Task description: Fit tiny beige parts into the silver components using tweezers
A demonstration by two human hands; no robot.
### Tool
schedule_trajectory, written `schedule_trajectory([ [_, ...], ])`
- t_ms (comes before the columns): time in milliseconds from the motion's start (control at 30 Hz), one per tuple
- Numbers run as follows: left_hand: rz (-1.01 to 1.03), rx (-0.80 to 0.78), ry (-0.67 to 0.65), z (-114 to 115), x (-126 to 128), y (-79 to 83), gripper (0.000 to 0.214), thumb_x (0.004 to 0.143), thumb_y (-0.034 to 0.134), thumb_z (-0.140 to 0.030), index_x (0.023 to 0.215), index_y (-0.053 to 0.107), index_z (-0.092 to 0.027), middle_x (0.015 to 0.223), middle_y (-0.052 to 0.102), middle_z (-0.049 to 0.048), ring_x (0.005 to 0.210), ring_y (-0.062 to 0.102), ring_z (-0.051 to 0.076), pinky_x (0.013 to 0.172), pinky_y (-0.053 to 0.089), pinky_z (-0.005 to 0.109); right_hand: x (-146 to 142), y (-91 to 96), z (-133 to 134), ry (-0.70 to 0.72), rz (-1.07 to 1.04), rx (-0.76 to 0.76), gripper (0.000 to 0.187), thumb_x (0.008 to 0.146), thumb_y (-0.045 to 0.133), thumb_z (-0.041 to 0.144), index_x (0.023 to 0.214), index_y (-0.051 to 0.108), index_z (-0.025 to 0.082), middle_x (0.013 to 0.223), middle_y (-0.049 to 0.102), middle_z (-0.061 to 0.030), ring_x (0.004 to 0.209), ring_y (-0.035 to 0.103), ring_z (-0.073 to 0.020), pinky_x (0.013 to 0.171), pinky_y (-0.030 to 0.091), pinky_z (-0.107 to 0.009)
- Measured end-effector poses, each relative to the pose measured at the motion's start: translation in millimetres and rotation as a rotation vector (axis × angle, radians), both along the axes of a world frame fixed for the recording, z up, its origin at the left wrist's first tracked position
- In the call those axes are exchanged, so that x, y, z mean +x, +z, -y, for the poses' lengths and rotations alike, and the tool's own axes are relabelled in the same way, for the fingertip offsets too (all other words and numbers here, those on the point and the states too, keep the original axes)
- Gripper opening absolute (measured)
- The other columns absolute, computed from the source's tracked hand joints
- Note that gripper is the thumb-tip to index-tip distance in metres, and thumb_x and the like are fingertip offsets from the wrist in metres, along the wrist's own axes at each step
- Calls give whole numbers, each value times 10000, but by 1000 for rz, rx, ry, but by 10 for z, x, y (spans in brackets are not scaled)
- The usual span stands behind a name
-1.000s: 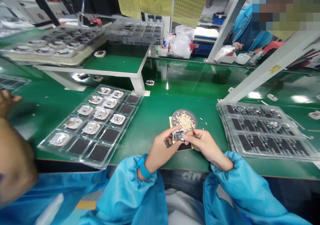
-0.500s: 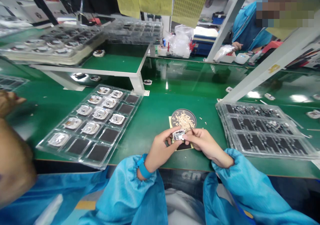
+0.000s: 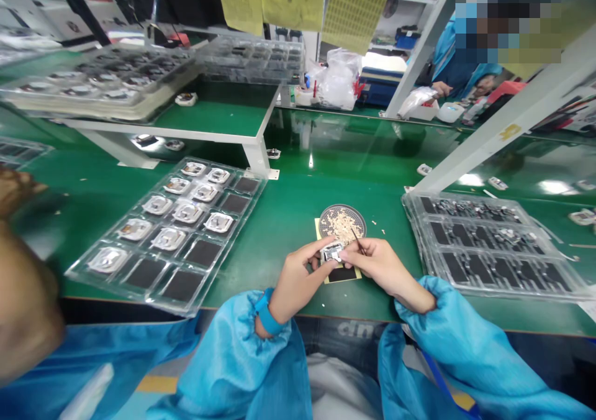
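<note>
Small silver rectangular component [image 3: 332, 251] pinched in left hand [image 3: 298, 277] fingers, thin dark tweezers [image 3: 358, 241] gripped by right hand [image 3: 379, 264], round dish of pale chips [image 3: 342, 221] just behind on green tabletop [image 3: 288, 221]

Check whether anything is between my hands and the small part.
Nothing visible does. The left hand and right hand both pinch the part directly. The tweezers in the right hand point away from it, toward the dish.
</note>
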State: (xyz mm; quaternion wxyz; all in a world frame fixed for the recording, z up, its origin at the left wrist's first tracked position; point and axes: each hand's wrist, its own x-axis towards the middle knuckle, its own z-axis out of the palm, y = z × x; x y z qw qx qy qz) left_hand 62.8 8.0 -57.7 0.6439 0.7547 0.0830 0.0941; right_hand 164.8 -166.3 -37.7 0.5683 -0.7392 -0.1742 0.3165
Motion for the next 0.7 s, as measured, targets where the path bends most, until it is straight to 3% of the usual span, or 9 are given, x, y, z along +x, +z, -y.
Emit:
schedule_trajectory([
  [167, 6, -6, 57, -5, -7, -7, 437, 840, 748, -293, 1262, 728, -180, 822, 709, 33, 626, 511, 97, 620, 468, 224, 10, -6, -38, 7, 40, -10, 352, 806, 779, 468, 772, 666, 138, 732, 670, -40, 654, 562, -116, 623, 430, -247],
  [300, -48, -308, 20, -10, 2, -39, 531, 804, 797, -310, 1300, 695, -149, 1075, 754, 96, 896, 702, 187, 810, 576, 289, -41, -41, -120, -67, 84, 128, 319, 785, 806, 402, 907, 626, 168, 873, 665, -34, 822, 627, -144, 775, 510, -268],
  [433, -79, -548, -27, -15, 18, -32, 601, 761, 842, -299, 1311, 678, -122, 1213, 717, 140, 1070, 715, 258, 960, 590, 374, -96, -74, -170, -74, -1, 266, 331, 810, 789, 392, 1010, 613, 195, 920, 663, -40, 887, 647, -160, 802, 547, -278],
  [700, -56, -552, -24, -6, 23, -5, 531, 739, 861, -245, 1234, 718, -116, 1136, 745, 126, 1023, 736, 253, 943, 611, 365, -110, -132, -119, -69, 2, 319, 313, 801, 814, 348, 1022, 650, 200, 957, 673, -44, 916, 648, -148, 836, 542, -260],
])
